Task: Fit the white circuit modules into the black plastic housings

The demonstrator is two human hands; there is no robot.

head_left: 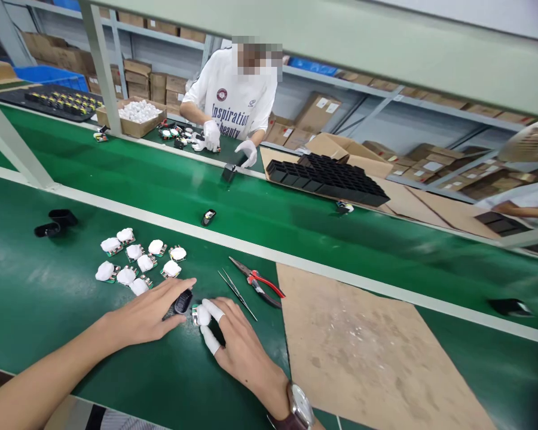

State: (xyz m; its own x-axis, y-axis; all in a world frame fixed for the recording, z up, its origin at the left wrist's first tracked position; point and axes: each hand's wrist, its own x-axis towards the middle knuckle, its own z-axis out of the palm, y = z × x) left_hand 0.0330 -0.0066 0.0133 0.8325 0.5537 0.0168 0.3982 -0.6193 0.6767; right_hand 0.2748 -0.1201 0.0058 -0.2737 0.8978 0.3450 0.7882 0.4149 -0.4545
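Observation:
My left hand (161,307) is closed around a small black plastic housing (183,301), its hollow side facing my other hand. Between the white-capped thumb and forefinger of my right hand (233,334) is a small circuit board with a white pad (201,315), just right of the housing and apart from it. Several similar boards with white pads (146,263) lie on the green bench beyond my left hand. Right of them rest metal tweezers (237,294) and red-handled pliers (259,283).
A stained cardboard sheet (363,346) covers the bench at right. Two black housings (56,222) lie at left. Across the green conveyor belt (174,191), carrying scattered parts, a gloved co-worker (233,101) works beside a block of black cases (327,179). A metal post (20,149) rises at left.

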